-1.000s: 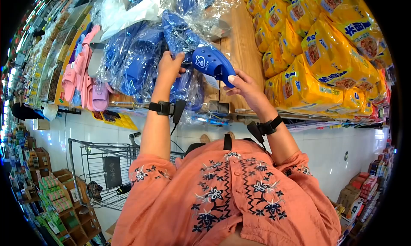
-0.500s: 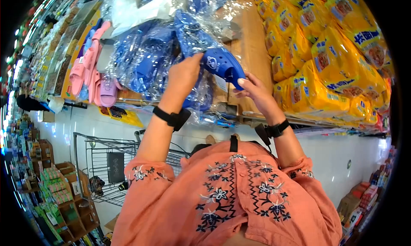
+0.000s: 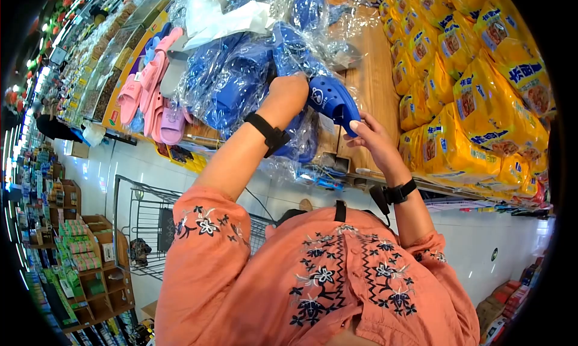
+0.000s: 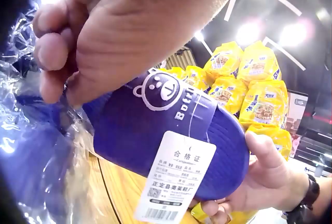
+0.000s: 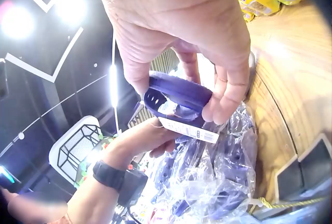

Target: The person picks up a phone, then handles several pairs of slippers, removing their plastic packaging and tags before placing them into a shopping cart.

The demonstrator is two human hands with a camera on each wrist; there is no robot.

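A blue slipper (image 3: 332, 99) with a white bear print and holes along its strap is between my hands. My right hand (image 3: 376, 138) pinches its near end, thumb on one face and fingers on the other. A white paper tag (image 4: 176, 177) hangs from the slipper. My left hand (image 3: 290, 96) is at the other end, its fingers curled at the crinkled clear plastic bag (image 4: 72, 156); its palm hides part of the grip in the left wrist view. Another blue slipper (image 3: 289, 42) lies in clear plastic just beyond that hand.
Bagged blue slippers (image 3: 238, 93) lie on the wooden table (image 3: 373, 63), with pink slippers (image 3: 155, 87) at their left. Yellow noodle packs (image 3: 463, 141) are stacked on the right. A wire shopping cart (image 3: 141, 219) stands on the floor at lower left.
My left hand has turned over, its back now up, and moved right across the slipper's end. The right hand keeps its pinch. The whole head view has shifted, so the table appears further right.
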